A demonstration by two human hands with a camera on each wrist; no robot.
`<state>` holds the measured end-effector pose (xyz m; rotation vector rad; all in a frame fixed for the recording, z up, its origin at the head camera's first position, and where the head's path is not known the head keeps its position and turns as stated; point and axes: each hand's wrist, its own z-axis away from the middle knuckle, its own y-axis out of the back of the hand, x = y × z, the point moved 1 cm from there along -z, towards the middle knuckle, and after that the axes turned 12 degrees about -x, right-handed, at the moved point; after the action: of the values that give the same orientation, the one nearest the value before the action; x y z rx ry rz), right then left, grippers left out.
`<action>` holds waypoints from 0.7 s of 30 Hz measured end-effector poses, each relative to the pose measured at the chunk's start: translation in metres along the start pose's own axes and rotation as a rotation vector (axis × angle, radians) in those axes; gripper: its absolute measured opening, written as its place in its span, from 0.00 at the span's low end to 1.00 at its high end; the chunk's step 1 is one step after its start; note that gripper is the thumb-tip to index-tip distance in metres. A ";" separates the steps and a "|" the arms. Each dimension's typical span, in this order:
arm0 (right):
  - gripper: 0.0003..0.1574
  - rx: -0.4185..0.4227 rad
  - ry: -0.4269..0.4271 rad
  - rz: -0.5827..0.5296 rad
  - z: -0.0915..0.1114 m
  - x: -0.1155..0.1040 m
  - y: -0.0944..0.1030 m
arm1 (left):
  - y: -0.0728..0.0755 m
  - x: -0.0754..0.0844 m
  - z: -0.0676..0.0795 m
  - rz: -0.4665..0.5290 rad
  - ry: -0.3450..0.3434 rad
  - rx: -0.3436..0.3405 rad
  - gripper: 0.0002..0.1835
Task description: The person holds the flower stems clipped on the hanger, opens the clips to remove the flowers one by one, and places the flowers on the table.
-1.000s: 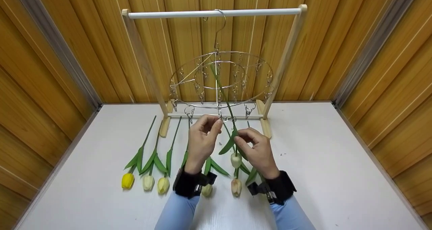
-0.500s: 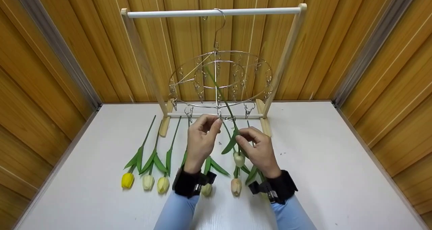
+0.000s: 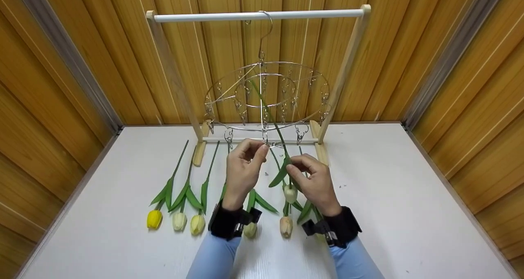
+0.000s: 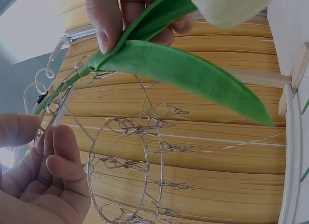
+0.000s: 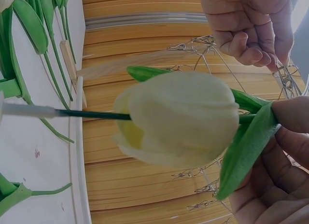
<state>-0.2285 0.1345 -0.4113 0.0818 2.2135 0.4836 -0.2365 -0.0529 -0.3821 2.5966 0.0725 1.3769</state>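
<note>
My left hand (image 3: 243,170) pinches a wire clip (image 3: 275,145) between thumb and fingertips. The clip belongs to a round metal clip hanger (image 3: 262,129) with two rings. In my right hand (image 3: 313,183), thumb and fingers pinch an artificial white tulip (image 3: 290,194) at the base of its green leaves (image 4: 188,79). The bloom (image 5: 183,120) points down toward me. Its stem (image 3: 275,123) slants up and left, past the clip and in front of the rings. Whether the stem lies between the clip's jaws I cannot tell.
The hanger hooks over the white bar (image 3: 204,17) of a wooden stand. Several tulips lie on the white table (image 3: 389,189), among them a yellow one (image 3: 154,219), a cream one (image 3: 197,225) and a peach one (image 3: 286,227). Wood-patterned walls (image 3: 462,107) enclose the sides and back.
The tulip's bloom and my right hand have shifted slightly right, while the stem's tip has swung left. My left hand keeps its pinch on the clip, almost unmoved.
</note>
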 end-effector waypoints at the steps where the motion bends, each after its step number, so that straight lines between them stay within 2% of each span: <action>1: 0.08 0.001 0.001 0.000 0.000 0.000 0.000 | 0.000 0.000 0.000 -0.001 0.000 0.000 0.06; 21: 0.07 -0.002 -0.006 0.028 0.002 0.003 0.006 | 0.001 -0.001 -0.001 0.018 0.018 0.011 0.07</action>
<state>-0.2289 0.1413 -0.4124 0.1134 2.2085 0.4999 -0.2383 -0.0540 -0.3821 2.5999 0.0604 1.4103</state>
